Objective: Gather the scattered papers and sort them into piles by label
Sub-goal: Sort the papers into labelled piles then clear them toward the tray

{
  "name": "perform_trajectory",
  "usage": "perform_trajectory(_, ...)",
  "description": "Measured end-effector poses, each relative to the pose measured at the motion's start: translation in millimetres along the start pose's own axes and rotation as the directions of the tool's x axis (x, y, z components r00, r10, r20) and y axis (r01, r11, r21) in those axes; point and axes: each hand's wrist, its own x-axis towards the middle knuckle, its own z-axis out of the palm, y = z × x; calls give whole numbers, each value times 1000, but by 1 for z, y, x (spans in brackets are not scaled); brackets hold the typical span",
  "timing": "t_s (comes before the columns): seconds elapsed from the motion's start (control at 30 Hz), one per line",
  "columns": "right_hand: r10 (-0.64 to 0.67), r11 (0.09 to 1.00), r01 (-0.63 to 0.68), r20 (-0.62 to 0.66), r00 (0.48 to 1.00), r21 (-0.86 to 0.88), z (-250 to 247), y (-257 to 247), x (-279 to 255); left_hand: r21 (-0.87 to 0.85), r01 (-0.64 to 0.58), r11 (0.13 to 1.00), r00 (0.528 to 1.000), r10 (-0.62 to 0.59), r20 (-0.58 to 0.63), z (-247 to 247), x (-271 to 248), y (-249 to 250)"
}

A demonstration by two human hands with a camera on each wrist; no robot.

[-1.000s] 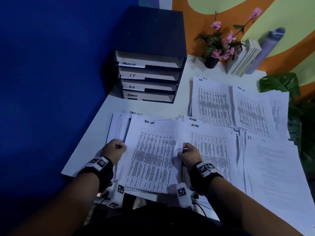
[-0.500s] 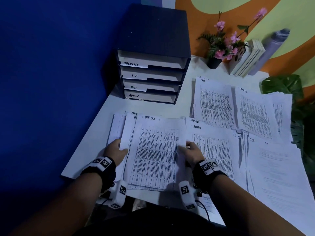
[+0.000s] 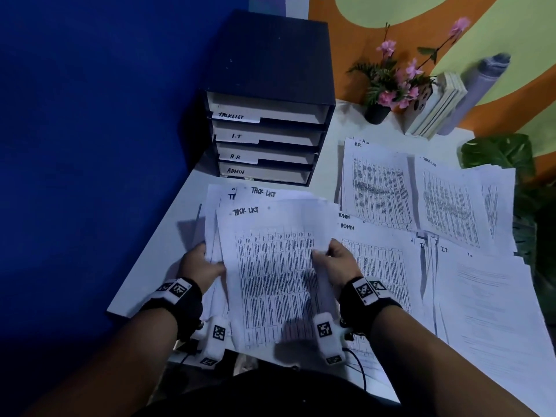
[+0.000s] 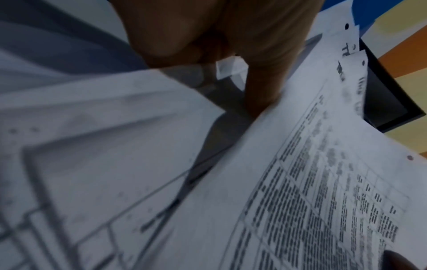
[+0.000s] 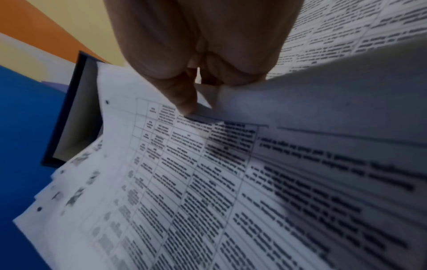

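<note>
Hands hold the task-list papers (image 3: pixel 270 266) between them: the left hand (image 3: pixel 201 263) has its grip curled round the sheaf's left edge, and the right hand (image 3: pixel 337 261) pinches the right edge, thumb on top, fingers beneath. The sheaf is fanned, its tops marked "TASK LIST", and sits tilted over the near left part of the white desk (image 3: pixel 168 254). Just to its right lie the admin papers (image 3: pixel 382 266), then the I.T papers (image 3: pixel 493 296); farther back lies a spread headed "H.R" (image 3: pixel 379 188). Behind the sheaf stands a black drawer unit (image 3: pixel 270 94) with four trays labelled TASKLIST, I.T, H.R and ADMIN; what they hold cannot be made out. At the back right are a potted flower (image 3: pixel 388 88), books (image 3: pixel 436 106) and a grey roll (image 3: pixel 481 85).
</note>
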Motion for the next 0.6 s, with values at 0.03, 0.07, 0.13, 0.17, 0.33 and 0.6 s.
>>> perform_trajectory(0.03,-1,1000,1,-27,1000,-3,1,1,0,-19,-3,1000,1000,2,-18,1,-2,1)
perform_trajectory(0.07,1,1000,0,-57,998,11,0,4,0,-32,-10,999,999,9,-35,2,-2,1)
perform_trajectory(0.13,-10,1000,11,-108,994,12,-2,5,-2,-15,-34,999,999,33,-39,2,-2,1)
perform_trajectory(0.17,-15,1000,14,-128,992,-8,-5,6,-3,5,-43,999,999,44,-32,2,-2,0)
perform_trajectory(0.33,-3,1000,-3,-201,980,-29,-20,16,3,50,-18,999,998,21,-56,-2,1,-3)
perform_trajectory(0.6,19,999,-16,-93,995,31,-17,10,-4,26,-26,999,1000,26,-7,4,-1,4)
